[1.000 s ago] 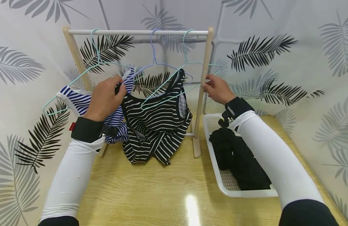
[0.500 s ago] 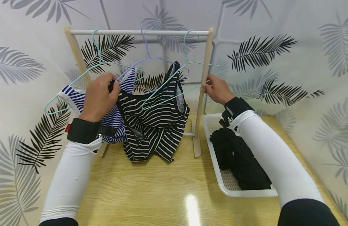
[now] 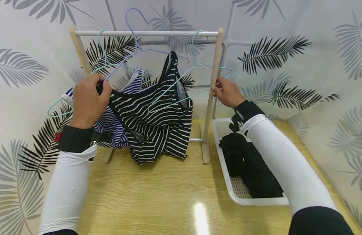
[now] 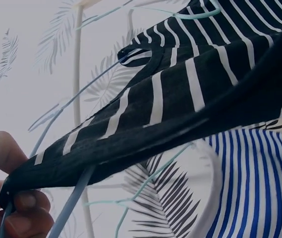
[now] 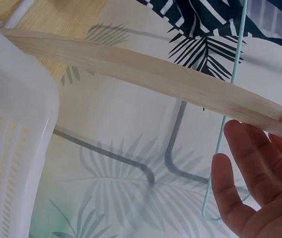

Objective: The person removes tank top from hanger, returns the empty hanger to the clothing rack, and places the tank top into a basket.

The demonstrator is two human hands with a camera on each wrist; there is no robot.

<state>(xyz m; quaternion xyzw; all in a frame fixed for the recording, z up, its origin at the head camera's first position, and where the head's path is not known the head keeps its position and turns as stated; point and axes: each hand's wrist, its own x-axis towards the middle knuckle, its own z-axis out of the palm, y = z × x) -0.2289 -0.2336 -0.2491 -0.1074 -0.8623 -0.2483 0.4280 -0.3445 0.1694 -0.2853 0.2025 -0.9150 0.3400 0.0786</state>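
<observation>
My left hand (image 3: 88, 101) pinches one shoulder strap of a black-and-white striped tank top (image 3: 148, 111) together with the arm of a purple hanger (image 3: 136, 46). In the left wrist view the strap (image 4: 24, 173) is bunched between thumb and fingers. The hanger's hook stands above the rail (image 3: 169, 33) of a small clothes rack, tilted to the left. The top's other strap loops over the hanger's far arm. My right hand (image 3: 228, 93) grips the rack's right wooden post (image 3: 215, 65), thumb and fingers on opposite sides of the post (image 5: 131, 69) in the right wrist view.
A blue-and-white striped garment (image 3: 110, 125) hangs on a mint hanger (image 3: 106, 63) at the rail's left. Another mint hanger (image 3: 195, 63), bare, hangs at the right, in front of the tank top. A white basket (image 3: 228, 186) holding black clothes (image 3: 251, 166) stands right of the rack.
My left hand has moved left, drawing the strap and purple hanger along. The hanger's hook has risen from the rail to above it. My right hand has stayed on the post.
</observation>
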